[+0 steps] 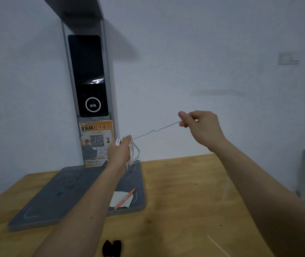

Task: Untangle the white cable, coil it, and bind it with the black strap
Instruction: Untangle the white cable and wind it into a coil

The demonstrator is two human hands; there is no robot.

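A pen [124,198] lies on paper [121,199] on the pad [55,197], strap [111,248] nearer.

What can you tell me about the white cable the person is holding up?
The white cable is thin and bendy. The left hand grips a bunch of its loops in the air above the grey base, some dangling below the fist. From there one strand stretches tight, up to the right hand, which pinches it. A small white bump sits partway along it. More cable trails down past the right arm onto the wooden table.
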